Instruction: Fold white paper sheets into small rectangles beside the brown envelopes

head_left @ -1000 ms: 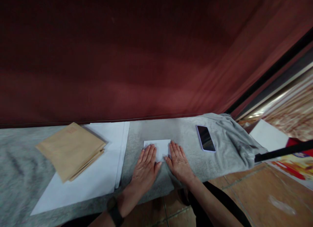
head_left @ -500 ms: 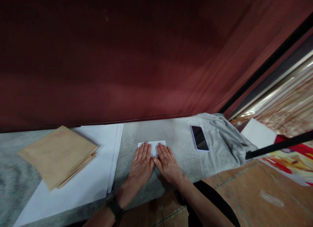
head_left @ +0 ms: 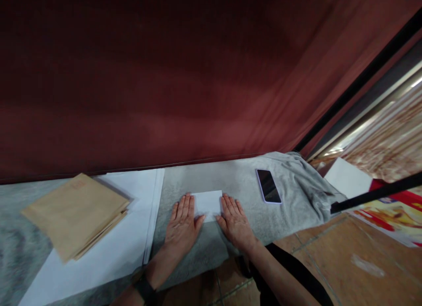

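We see both hands palm down and flat, fingers straight, clenched on nothing. Left hand [head_left: 181,224] lies along the left edge of a small white paper [head_left: 208,202], thumb at its near corner; right hand [head_left: 235,222] mirrors it on the right edge. Paper lies flat between them, on a grey cloth [head_left: 211,176]. We note a dark watch [head_left: 145,289] on the left wrist. Right of the hands, well apart, a phone [head_left: 269,186] lies face up, screen dark. Left, we have brown envelopes [head_left: 77,211] stacked askew on large white sheets [head_left: 132,229]. Beyond the cloth, a dark red panel [head_left: 158,103]. Lower right, we get floor tiles [head_left: 316,253] and a printed red-and-yellow box [head_left: 395,213], partly behind a black bar [head_left: 376,194].
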Tool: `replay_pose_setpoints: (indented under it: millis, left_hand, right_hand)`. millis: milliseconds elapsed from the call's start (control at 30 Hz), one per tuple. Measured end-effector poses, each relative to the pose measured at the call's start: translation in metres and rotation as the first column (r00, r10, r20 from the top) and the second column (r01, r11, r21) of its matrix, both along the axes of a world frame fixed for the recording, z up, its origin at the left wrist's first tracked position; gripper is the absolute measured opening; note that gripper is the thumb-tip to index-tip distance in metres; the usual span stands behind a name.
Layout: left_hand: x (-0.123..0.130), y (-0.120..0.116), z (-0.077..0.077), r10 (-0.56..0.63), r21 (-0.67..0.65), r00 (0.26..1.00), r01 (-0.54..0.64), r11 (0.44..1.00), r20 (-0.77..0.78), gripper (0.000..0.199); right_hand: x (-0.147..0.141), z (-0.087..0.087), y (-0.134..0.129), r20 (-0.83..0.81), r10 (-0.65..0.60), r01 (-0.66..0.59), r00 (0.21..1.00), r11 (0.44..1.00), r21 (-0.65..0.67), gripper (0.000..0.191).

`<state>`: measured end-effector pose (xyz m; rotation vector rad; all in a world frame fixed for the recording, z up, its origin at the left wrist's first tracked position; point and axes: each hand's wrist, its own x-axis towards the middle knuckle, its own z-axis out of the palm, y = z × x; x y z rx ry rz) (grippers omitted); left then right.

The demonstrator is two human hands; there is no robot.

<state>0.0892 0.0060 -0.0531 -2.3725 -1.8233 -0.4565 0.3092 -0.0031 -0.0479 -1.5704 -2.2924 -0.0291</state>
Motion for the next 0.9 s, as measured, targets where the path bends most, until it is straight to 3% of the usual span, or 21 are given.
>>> replay_pose_setpoints:
  millis: [167, 267, 367, 467, 567, 733, 900]
  left_hand:
    - [-0.001, 0.004, 0.005, -0.035, 0.042, 0.999, 0.033, 0.999, 0.029, 0.070]
    - [0.003, 0.010, 0.010, -0.207, 0.035, 0.976, 0.205, 0.978, 0.067, 0.057]
    - [0.014, 0.015, 0.015, -0.409, -0.033, 0.908, 0.413, 0.910, 0.087, 0.050]
    - [0.027, 0.018, 0.019, -0.488, -0.080, 0.870, 0.493, 0.866, 0.073, 0.049]
    - [0.037, 0.021, 0.018, -0.501, -0.093, 0.864, 0.504, 0.859, 0.056, 0.048]
    - [0.047, 0.028, 0.008, -0.450, -0.045, 0.892, 0.451, 0.891, 0.031, 0.048]
    - [0.045, 0.037, 0.006, -0.265, -0.051, 0.964, 0.266, 0.963, 0.025, 0.050]
  right_hand:
    - [0.008, 0.009, 0.000, -0.041, 0.035, -0.036, 0.999, 0.998, -0.044, 0.054]
    - [0.009, 0.017, -0.004, -0.099, 0.077, -0.082, 0.992, 0.995, -0.048, 0.046]
    - [0.007, 0.026, -0.012, -0.163, 0.192, -0.202, 0.968, 0.978, -0.050, 0.045]
    - [0.006, 0.034, -0.019, -0.216, 0.277, -0.300, 0.936, 0.950, -0.083, 0.047]
    - [0.007, 0.041, -0.023, -0.255, 0.300, -0.342, 0.919, 0.929, -0.141, 0.046]
    - [0.011, 0.048, -0.023, -0.305, 0.301, -0.367, 0.904, 0.911, -0.187, 0.042]
    - [0.015, 0.047, -0.021, -0.291, 0.310, -0.367, 0.905, 0.915, -0.165, 0.039]
